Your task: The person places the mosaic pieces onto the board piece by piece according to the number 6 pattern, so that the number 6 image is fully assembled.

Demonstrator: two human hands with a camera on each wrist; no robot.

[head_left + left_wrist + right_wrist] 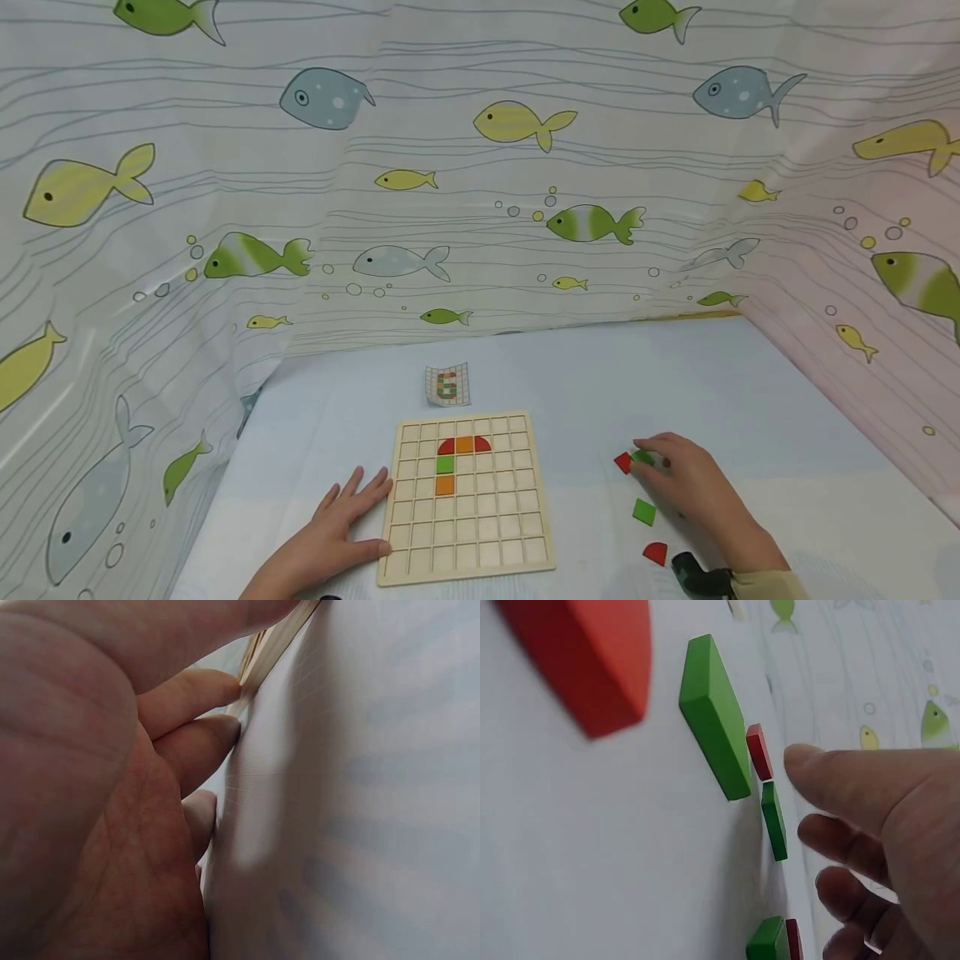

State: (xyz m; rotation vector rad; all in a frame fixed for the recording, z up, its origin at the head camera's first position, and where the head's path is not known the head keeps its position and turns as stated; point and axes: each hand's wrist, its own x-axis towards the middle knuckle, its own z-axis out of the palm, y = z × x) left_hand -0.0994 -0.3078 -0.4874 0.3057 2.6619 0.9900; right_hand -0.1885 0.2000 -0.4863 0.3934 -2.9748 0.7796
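A wooden grid board [489, 528] lies on the table. In its cells sit two red rounded pieces, an orange square [464, 444] between them, then a green square [446, 464] and another orange square [445, 485] below. My left hand [330, 525] rests along the board's left edge, thumb and fingertips touching it. To the right, my right hand [693, 479] hovers over loose pieces, thumb and forefinger apart around a green piece [642, 457] beside a red piece [623, 462]. In the right wrist view the fingertips are clear of the green piece [774, 821].
Nearer the front lie a loose green square [644, 512] and a red quarter-round piece [656, 553]. Behind the board is a small pattern card [447, 385]. A fish-print curtain [480, 275] surrounds the table. More green and red pieces show low in the right wrist view.
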